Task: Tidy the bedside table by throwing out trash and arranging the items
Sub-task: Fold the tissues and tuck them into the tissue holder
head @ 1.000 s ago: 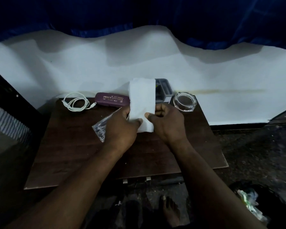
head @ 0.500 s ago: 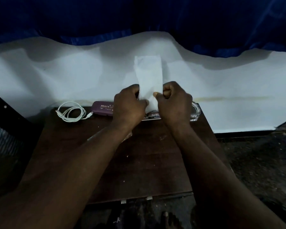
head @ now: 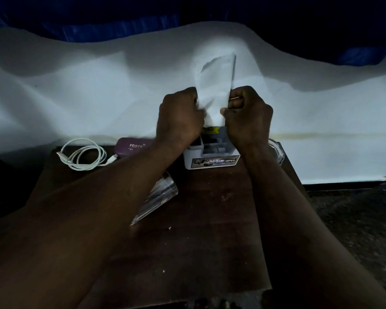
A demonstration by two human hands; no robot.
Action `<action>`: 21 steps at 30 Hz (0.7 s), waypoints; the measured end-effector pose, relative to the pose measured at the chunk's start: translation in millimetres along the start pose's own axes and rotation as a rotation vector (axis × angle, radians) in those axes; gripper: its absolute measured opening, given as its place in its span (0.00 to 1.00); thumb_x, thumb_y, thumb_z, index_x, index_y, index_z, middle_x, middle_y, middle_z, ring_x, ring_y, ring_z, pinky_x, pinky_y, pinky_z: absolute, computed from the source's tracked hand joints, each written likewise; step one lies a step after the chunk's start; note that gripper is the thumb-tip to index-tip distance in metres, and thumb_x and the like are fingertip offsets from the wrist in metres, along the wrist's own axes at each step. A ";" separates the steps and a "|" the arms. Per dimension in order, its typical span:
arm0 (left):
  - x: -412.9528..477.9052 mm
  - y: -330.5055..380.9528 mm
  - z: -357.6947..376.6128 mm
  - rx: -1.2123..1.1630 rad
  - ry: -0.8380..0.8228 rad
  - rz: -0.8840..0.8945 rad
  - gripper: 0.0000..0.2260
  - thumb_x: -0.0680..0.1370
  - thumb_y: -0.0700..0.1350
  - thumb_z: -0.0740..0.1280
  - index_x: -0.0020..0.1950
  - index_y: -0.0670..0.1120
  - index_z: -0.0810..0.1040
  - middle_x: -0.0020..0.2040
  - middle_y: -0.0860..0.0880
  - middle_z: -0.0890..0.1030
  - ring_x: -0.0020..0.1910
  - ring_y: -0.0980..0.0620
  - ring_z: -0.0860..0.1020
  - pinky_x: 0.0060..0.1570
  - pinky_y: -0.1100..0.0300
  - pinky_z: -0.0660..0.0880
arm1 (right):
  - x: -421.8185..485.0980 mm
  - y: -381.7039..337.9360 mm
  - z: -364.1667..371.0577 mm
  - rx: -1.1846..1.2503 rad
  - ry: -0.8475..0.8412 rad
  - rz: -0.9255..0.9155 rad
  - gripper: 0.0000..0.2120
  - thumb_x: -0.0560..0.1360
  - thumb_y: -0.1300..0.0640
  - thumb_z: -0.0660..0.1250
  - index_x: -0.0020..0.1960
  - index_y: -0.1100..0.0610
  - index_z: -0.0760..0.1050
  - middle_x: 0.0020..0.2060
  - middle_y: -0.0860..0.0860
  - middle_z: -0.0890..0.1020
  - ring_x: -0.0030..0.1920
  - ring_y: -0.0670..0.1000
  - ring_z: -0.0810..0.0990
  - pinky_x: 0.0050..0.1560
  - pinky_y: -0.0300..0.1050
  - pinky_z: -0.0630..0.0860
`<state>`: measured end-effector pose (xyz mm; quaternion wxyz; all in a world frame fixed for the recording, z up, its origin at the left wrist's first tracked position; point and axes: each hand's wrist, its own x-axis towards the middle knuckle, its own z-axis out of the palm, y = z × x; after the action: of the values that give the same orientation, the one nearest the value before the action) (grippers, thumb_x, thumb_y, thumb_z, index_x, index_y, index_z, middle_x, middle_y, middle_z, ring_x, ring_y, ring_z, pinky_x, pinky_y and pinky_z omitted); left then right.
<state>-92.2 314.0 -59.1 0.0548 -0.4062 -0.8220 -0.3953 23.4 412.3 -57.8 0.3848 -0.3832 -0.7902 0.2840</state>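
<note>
- Two hands, left hand (head: 179,118) and right hand (head: 249,117), pinch a white folded paper sheet (head: 215,85) upright between them above the dark wooden bedside table (head: 198,241), over its far edge.
- "OPEL" reads on a white plastic organiser box (head: 212,161) at the far edge, partly hidden by both wrists.
- "PRINCE" shows on a purple case (head: 132,147), beside a coiled white cable (head: 83,155) near the far left corner.
- Clear plastic wrapper (head: 158,197) lies mid-table under the left forearm.

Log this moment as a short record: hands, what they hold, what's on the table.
left hand: shut on tissue
right hand: shut on tissue
tissue: upright, above organizer
table: cable back left, purple case beside it, clear wrapper under left arm, glass dish back right
</note>
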 end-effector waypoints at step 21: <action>-5.6 7.3 5.1 0.243 -0.027 -0.008 0.10 0.71 0.48 0.69 0.51 0.49 0.79 0.48 0.43 0.83 0.48 0.37 0.81 0.39 0.55 0.69 | 6.9 17.2 -0.5 -0.226 -0.100 -0.154 0.17 0.71 0.54 0.79 0.42 0.50 0.68 0.32 0.44 0.73 0.37 0.52 0.75 0.39 0.42 0.63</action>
<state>-82.1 316.7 -60.5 0.0911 -0.3987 -0.8661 -0.2876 27.6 427.4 -67.6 0.3198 -0.3477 -0.8624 0.1818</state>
